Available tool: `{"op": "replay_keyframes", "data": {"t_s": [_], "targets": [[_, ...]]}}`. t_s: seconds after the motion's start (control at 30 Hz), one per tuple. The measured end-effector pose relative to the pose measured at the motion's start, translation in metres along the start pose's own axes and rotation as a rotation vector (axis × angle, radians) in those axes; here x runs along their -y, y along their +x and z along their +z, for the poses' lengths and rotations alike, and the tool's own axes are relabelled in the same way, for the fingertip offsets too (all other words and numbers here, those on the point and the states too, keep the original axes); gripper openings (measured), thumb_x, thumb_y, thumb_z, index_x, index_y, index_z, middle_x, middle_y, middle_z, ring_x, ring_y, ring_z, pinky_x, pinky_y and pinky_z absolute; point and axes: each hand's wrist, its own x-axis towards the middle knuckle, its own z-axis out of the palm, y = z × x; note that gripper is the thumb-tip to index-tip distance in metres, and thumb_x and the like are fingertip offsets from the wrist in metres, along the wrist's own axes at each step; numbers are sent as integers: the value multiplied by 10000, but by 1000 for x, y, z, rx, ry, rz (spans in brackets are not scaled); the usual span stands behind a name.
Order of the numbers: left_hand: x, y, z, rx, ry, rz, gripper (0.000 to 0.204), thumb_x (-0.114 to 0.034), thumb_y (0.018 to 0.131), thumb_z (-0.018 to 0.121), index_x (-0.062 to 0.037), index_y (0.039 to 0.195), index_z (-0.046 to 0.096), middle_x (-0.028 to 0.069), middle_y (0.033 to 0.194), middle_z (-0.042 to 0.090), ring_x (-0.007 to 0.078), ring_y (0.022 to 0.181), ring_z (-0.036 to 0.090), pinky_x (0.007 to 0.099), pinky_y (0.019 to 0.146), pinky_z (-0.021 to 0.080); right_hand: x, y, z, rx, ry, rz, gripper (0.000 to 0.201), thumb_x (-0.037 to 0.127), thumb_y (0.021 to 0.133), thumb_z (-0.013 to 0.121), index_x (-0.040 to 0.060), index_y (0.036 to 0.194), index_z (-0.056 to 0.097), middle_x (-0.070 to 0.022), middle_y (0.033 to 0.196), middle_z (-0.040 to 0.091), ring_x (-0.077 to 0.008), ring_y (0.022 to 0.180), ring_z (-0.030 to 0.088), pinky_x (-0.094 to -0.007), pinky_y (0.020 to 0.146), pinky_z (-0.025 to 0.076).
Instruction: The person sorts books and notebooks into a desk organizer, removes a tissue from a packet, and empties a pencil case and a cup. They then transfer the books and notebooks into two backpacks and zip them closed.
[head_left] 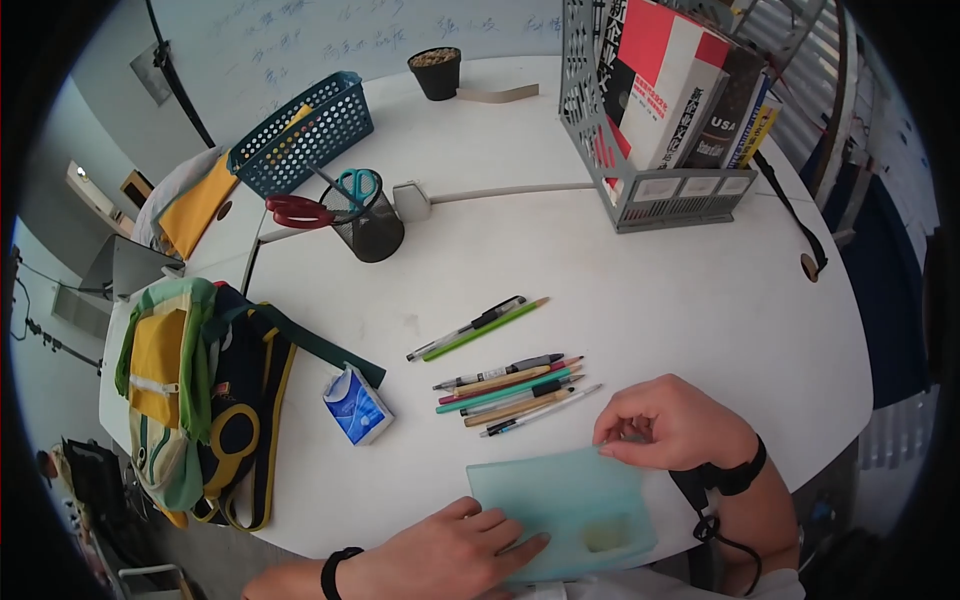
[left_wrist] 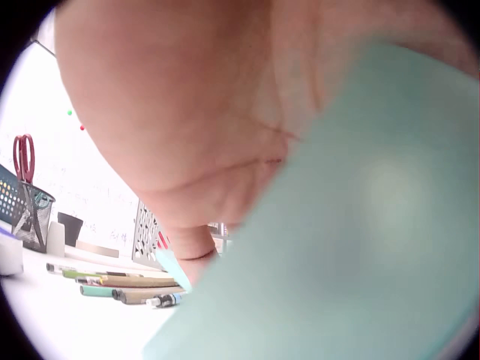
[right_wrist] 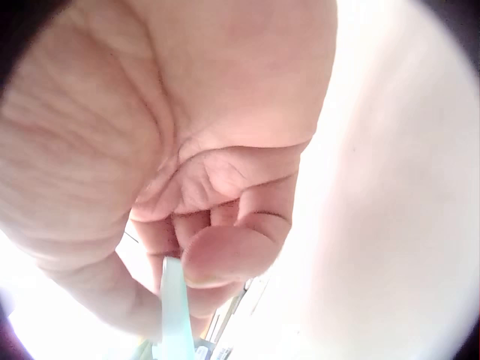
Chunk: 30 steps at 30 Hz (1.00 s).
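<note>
A flat, translucent teal pouch point(head_left: 570, 500) is at the table's near edge, tilted toward me, with a pale yellowish patch at its lower right. My left hand point(head_left: 455, 545) holds its left side, fingers bent over the face; in the left wrist view the pouch point(left_wrist: 360, 217) covers much of the palm. My right hand point(head_left: 665, 425) pinches the far right corner between thumb and fingertips. Seen from the right wrist, the pouch edge point(right_wrist: 175, 307) stands beside the thumb. Just beyond it lies a row of pens and pencils point(head_left: 510, 390).
A black pen point(head_left: 480, 325) and green pencil lie farther off. To the left are a tissue pack point(head_left: 358, 405) and a backpack point(head_left: 165, 390). Behind stand a mesh cup point(head_left: 370, 230) with scissors, a teal basket point(head_left: 300, 135), a plant pot point(head_left: 437, 78) and a grey book rack point(head_left: 660, 205).
</note>
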Motion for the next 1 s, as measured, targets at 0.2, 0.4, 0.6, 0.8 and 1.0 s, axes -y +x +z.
{"op": "replay_keyframes", "data": {"t_s": [0.2,0.4,0.6,0.8,1.0], "targets": [[-5,4,12,-8,228,-41,382,-250,953,626,-44,1249,755,76,996,557,258,987,569,374,909,442,-22,6,15,-207,64,174,156,166,962,794,16,980,753,-53,675,667,-101,564,520,-285,545,418],[21,20,-13,-60,65,69,277,-67,849,789,-54,1125,774,80,854,664,289,761,662,406,696,535,-14,11,18,-352,57,168,159,139,985,779,-13,965,734,-6,665,633,-42,574,483,-261,508,370],[88,52,-53,-445,313,-517,171,-68,911,723,23,1051,758,199,916,711,400,885,694,490,797,550,-33,7,10,-146,184,108,194,101,970,790,-9,1124,745,-12,785,712,-35,665,570,-232,609,465],[125,73,-56,-253,350,-728,200,-56,869,707,26,1038,773,224,938,760,407,926,729,478,864,584,-23,2,8,-1,394,55,254,100,926,833,-8,1146,768,-39,895,753,-74,781,611,-231,702,491],[126,68,-55,-248,236,-682,179,-72,836,732,28,979,773,220,893,756,405,871,732,466,841,583,-12,-4,3,-12,107,-114,140,133,894,869,39,987,824,-20,839,723,-71,694,572,-240,633,456]]}}
